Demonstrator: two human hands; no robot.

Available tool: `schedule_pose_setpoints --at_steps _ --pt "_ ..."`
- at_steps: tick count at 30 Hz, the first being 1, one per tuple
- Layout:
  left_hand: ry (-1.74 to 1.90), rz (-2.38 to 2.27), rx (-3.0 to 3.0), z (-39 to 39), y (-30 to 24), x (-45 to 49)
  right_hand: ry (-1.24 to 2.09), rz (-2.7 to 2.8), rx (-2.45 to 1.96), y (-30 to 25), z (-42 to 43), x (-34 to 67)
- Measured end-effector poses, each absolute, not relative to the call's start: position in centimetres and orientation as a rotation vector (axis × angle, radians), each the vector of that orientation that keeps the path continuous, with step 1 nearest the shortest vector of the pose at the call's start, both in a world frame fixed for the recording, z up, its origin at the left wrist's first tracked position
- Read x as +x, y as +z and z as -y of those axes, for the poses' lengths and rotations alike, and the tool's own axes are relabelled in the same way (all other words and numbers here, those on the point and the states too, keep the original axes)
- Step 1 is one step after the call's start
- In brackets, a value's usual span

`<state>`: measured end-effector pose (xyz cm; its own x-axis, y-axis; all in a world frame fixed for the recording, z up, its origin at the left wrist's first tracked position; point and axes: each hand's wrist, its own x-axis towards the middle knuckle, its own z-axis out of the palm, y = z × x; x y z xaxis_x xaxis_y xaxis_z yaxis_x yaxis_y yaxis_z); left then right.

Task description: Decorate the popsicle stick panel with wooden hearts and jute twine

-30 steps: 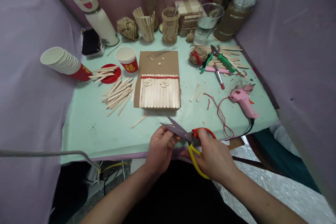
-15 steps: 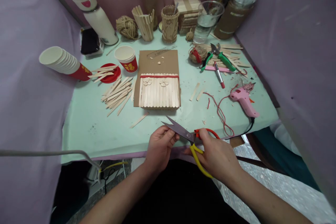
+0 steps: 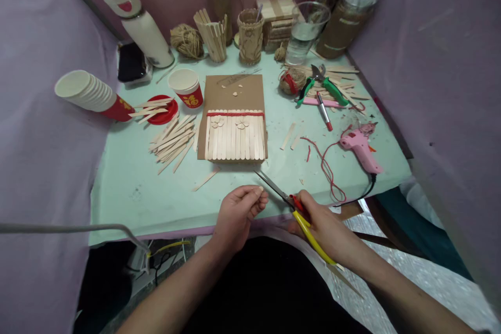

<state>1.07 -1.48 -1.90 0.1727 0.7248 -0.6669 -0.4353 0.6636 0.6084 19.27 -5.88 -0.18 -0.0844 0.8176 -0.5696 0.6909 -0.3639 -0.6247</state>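
My right hand (image 3: 321, 222) is wrapped round the scissors (image 3: 276, 188), which have one red and one yellow handle. Their blades look closed and point up and left, just past the fingertips of my left hand (image 3: 239, 214). That hand is closed in a pinch; whatever sits between thumb and fingers is too small to make out. Beyond both hands, a row of craft sticks (image 3: 235, 141) with a red cord band and small petal-shaped wooden pieces lies on a cardboard sheet (image 3: 245, 95). Several small wood chips (image 3: 235, 94) rest on the bare cardboard.
Loose craft sticks (image 3: 172, 146) and red-patterned paper cups (image 3: 186, 88) stand left. On the right lie a pink glue gun (image 3: 362, 151), red cord (image 3: 326, 167), green-handled cutters (image 3: 334, 91) and a marker (image 3: 324, 112). A cup of water (image 3: 303, 42) stands at the back.
The scissors have swung from open blades at my left fingertips to closed, and turned more edge-on. My right hand has moved slightly right and down; my left hand stays pinched.
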Motion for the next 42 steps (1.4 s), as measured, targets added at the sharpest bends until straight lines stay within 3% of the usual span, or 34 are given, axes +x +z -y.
schedule_pose_setpoints --at_steps 12,21,30,38,42 --pt "0.845 -1.133 0.335 1.2 -1.2 0.9 1.309 1.702 -2.127 -0.2 6.5 19.3" --pt "1.092 -1.197 0.63 -1.6 1.1 -1.9 0.691 1.632 -2.352 -0.3 3.0 20.8" --pt "1.143 -1.229 0.778 -3.9 2.5 -3.8 0.439 1.727 -2.461 -1.6 1.1 18.6" --pt "1.008 -1.197 0.777 -3.9 3.5 -1.7 0.255 1.791 -2.141 -2.6 1.1 18.3" --pt "0.883 -1.115 0.744 -3.0 3.3 -0.2 0.609 1.61 -1.647 -0.4 1.3 18.0"
